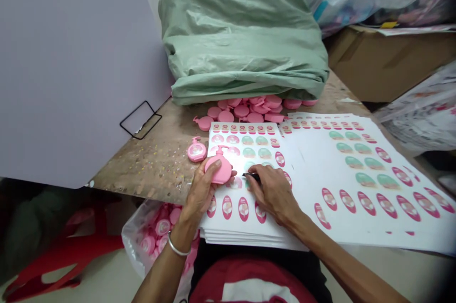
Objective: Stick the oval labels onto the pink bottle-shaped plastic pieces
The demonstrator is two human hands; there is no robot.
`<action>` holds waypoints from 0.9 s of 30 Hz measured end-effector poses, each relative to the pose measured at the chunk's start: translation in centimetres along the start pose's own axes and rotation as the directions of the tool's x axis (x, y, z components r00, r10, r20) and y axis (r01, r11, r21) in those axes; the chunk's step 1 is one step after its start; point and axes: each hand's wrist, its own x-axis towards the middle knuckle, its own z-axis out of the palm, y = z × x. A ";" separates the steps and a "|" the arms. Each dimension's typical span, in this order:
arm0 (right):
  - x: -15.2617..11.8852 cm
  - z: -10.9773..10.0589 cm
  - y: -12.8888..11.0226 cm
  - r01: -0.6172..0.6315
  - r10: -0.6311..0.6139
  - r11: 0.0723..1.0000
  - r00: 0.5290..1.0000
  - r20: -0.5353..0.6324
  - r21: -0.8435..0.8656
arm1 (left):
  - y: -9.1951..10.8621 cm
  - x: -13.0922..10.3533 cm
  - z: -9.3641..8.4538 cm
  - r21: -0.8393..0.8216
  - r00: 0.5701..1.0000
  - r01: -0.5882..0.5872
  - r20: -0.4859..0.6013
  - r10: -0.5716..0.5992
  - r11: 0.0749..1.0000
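Note:
In my left hand [203,186] is a flat, round pink toy pump bottle [219,170], upright, its plain face turned up. My fingers wrap round its lower left side. My right hand [272,189] pinches a small dark pointed tool [253,176]; its exact kind is hard to make out. The tool's tip is over a printed sticker sheet [237,234] with pink and green labels, the top one of a stack. Left of the sheet stands another pink pump bottle [197,151] with a label on its face.
A green sack [245,32] sits behind a pile of pink bottles [242,112]. More sticker sheets [306,165] spread to the right. Below the table's left edge hangs a clear bag [133,234] with labelled pink pieces. A red stool [64,265] and a cardboard box [388,61] flank the table.

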 end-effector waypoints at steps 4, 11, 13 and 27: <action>-0.5 1.0 -0.3 0.052 -0.055 0.994 0.998 -0.031 -0.098 | -0.9 0.4 -0.1 -0.042 1.000 -0.028 0.004 0.028 0.999; -0.2 0.5 -0.6 0.104 -0.104 0.993 0.995 0.009 -0.057 | -1.3 1.1 -0.3 -0.029 0.999 -0.051 0.001 0.051 0.998; -0.3 0.5 -0.8 0.118 -0.118 0.993 0.993 0.017 -0.008 | -1.4 1.2 -0.3 -0.024 0.998 -0.055 0.003 0.055 0.998; -0.1 0.4 -0.5 0.098 -0.097 0.993 0.995 0.014 -0.061 | -1.3 1.1 -0.1 -0.018 0.998 -0.066 -0.024 0.066 0.998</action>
